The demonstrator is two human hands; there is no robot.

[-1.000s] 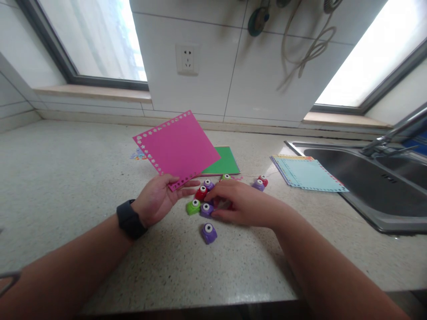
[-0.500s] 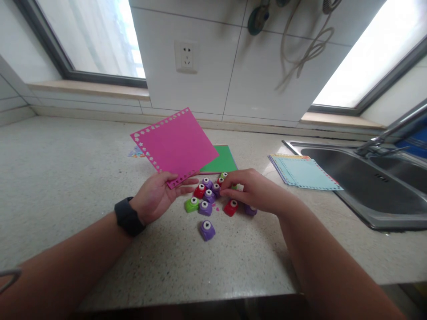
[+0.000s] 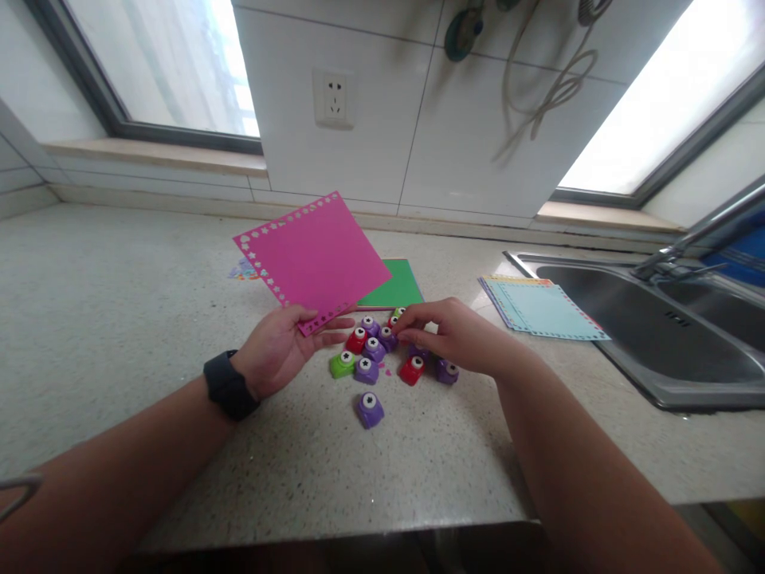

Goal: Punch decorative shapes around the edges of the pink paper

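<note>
My left hand (image 3: pixel 272 351), with a black watch (image 3: pixel 225 385) on the wrist, pinches the near corner of a pink paper sheet (image 3: pixel 314 255) and holds it tilted above the counter. Star-shaped holes run along the sheet's edges. My right hand (image 3: pixel 454 339) lies over a cluster of small craft punches, its fingertips at the punches at the back of the cluster. Whether it grips one is hidden. In the cluster are a green punch (image 3: pixel 342 364), a red punch (image 3: pixel 412 369) and a purple punch (image 3: pixel 447 371). Another purple punch (image 3: pixel 370 408) sits alone nearer to me.
A green sheet (image 3: pixel 399 287) lies flat behind the pink one. A stack of light blue punched sheets (image 3: pixel 547 307) lies to the right, next to a steel sink (image 3: pixel 657 375) with a faucet (image 3: pixel 687 247). A wall socket (image 3: pixel 333 97) is on the tiled wall. The counter's front edge is near me.
My right hand moved from the front of the punch cluster to its back. Two punches that lay farther right now lie in the cluster. The pink sheet has barely moved.
</note>
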